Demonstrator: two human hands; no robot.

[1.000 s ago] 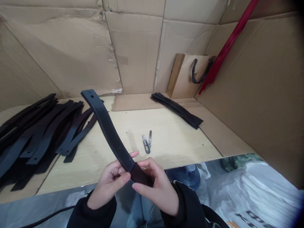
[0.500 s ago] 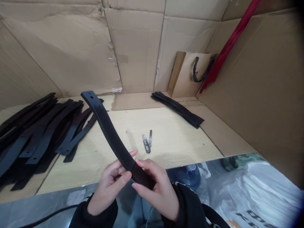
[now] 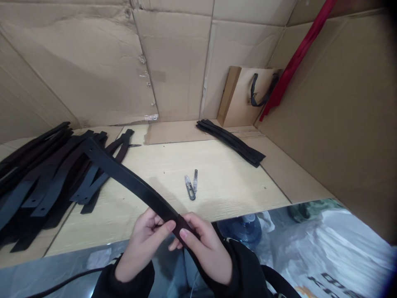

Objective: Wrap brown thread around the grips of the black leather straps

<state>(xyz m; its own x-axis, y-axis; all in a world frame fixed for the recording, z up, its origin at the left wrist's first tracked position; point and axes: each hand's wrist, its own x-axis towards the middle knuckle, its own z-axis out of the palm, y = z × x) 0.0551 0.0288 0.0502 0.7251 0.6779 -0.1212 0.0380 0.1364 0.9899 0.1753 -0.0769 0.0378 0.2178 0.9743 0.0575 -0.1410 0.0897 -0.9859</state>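
A long, curved black strap (image 3: 136, 184) slants from the upper left down to my lap, with a small hole near its far end. My left hand (image 3: 147, 242) pinches it near a crosswise seam, thumb on top and fingers beneath. Just below that seam, my right hand (image 3: 206, 246) grips the strap's browner part, its thumb lying along the surface. The near end is hidden by my right hand and sleeve. Past my hands, thread snips (image 3: 190, 188) lie on the table beside a small narrow metal piece (image 3: 195, 180).
Similar dark straps (image 3: 46, 182) are heaped at the left of the table (image 3: 149, 165). A smaller black bundle (image 3: 231, 142) lies at the back right, before a paper bag (image 3: 242, 95). Cardboard walls (image 3: 176, 62) enclose the table; a red strip (image 3: 297, 62) hangs at right. Below stands a water bottle (image 3: 245, 229).
The strap's far end has swung down and left, now overlapping the heap in view. My right fingers have shifted on the strap near the seam. The left hand keeps its pinch.
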